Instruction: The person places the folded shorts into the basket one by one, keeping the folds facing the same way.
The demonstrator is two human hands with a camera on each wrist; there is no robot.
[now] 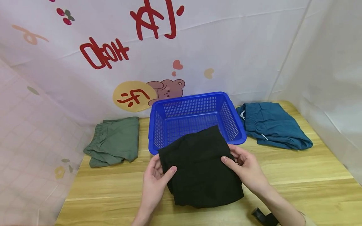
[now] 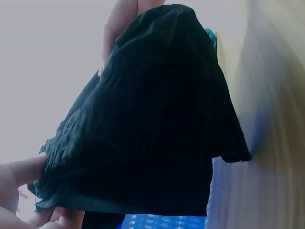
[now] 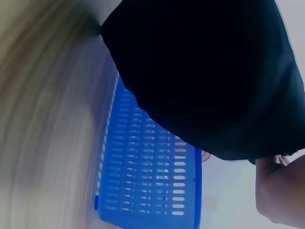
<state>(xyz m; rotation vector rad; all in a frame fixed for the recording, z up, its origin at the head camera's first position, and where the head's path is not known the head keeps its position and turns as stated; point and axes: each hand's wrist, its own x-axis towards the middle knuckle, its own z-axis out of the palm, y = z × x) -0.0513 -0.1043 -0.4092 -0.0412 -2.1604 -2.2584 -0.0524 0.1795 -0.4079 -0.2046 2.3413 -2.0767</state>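
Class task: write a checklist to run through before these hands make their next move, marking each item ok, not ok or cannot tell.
1. Folded black fabric garment gripped on both sides: ok; left hand and right hand pinch its side edges.
2. Blue perforated plastic basket upright, opening upward: ok.
3. Garment wholly over the basket: not ok; in the head view it overlaps only the basket's near part.
4. Garment's lower edge off the light wooden table: cannot tell.
5. Folded grey-green fabric garment apart from the basket: ok; it lies to the left.
6. Folded teal fabric garment apart from the basket: cannot tell; it lies close by its right side.
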